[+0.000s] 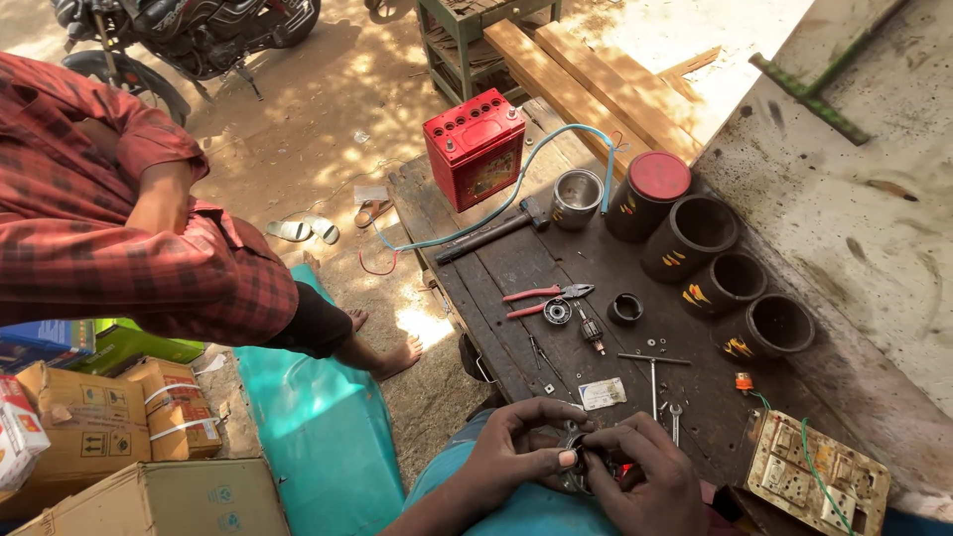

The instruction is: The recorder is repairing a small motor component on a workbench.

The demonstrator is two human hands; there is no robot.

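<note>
Both hands, left hand (521, 447) and right hand (635, 471), clamped together on small round metal motor part (576, 462) at near edge of desk (516, 268) (over lap); likely rigid, compact, greasy; grip by rim.

Beyond the hands: 4 open black cylindrical cups (723, 283), 1 red-lidded black can (650, 194), 1 steel cup (577, 199), 1 red battery (476, 147), 1 hammer (493, 230), 1 pair of red-handled pliers (546, 299). Far left: 3 cardboard boxes (84, 422).
</note>
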